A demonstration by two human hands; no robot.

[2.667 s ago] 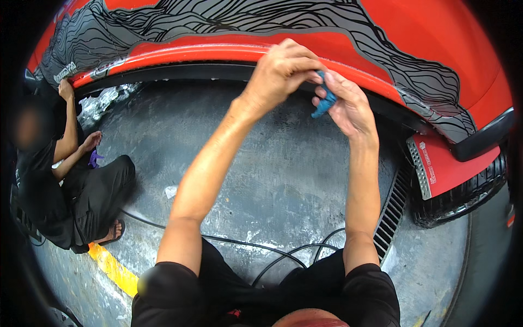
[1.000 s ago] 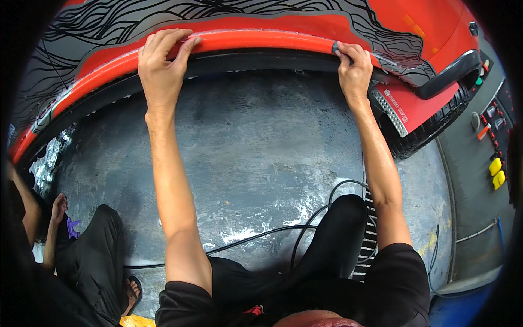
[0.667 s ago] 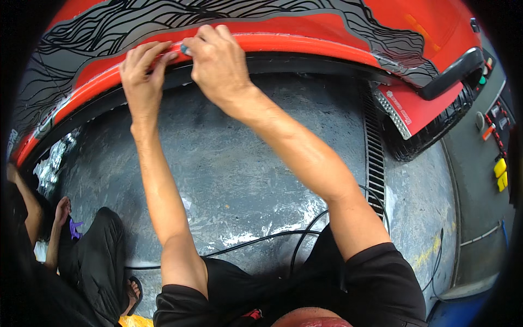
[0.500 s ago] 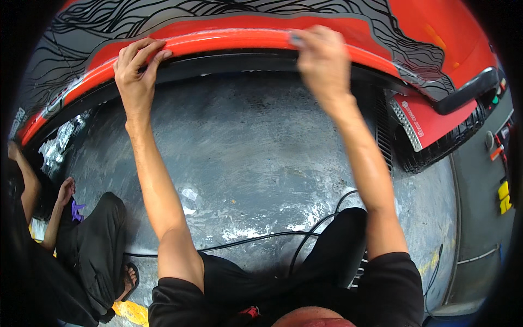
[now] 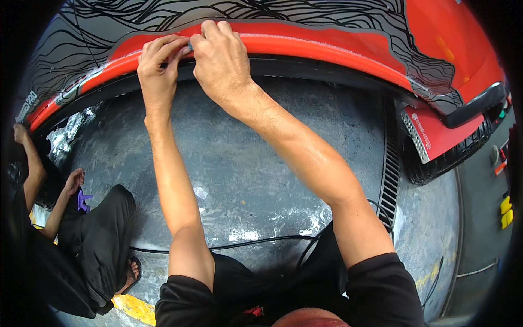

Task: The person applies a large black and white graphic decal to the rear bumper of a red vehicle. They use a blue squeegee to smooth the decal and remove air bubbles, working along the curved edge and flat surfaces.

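Note:
The red lower edge point(image 5: 305, 46) of a vehicle's side runs in front of me, with a thin whitish line along its top. Above it lies grey film with black wavy lines point(image 5: 338, 10). My left hand point(image 5: 159, 62) is at the red edge, thumb and fingertips pinched together; what they hold, if anything, is hidden. Close beside it, my right hand point(image 5: 222, 62) grips a small blue-grey piece point(image 5: 190, 47), pressed near the red edge. Most of that piece is covered by my fingers, so its kind is unclear. Both hands nearly touch.
A black sill point(image 5: 305, 70) runs under the red edge. At right are a tyre point(image 5: 417, 169), a red mud flap point(image 5: 441, 133) and a floor grate point(image 5: 389, 174). A black cable point(image 5: 245, 244) crosses the floor. Another person point(image 5: 101, 240) crouches at left, near a purple object point(image 5: 83, 200).
My right hand has slid left along the red edge with the small blue-grey piece, up to my left hand. My left hand has shifted slightly right. The view has moved a little.

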